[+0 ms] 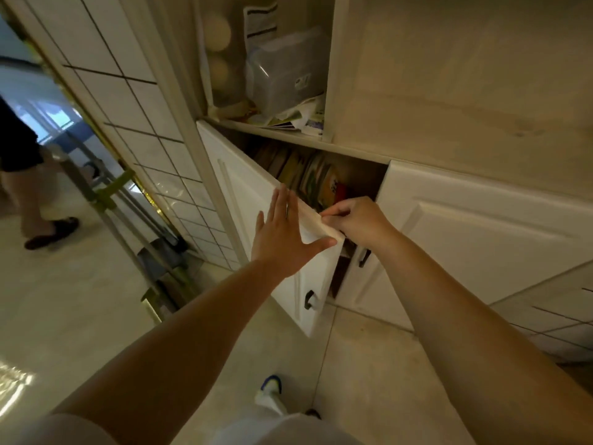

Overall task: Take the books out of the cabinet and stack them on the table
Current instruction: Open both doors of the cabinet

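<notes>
1. No text, brand or number can be read anywhere in the frame.
2. Upper centre: a small blue-and-white label on the clear plastic container (282, 75) on the open shelf is too blurred to make out.
3. Centre: the books (316, 181) standing inside the cabinet show coloured covers, one with a red mark on yellow, but no legible lettering.
4. Just below the container, printed papers (301, 118) carry marks too small to read.

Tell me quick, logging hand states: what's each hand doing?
Left hand: open, flat against the cabinet door.
Right hand: fingers curled on the door's edge.
</notes>
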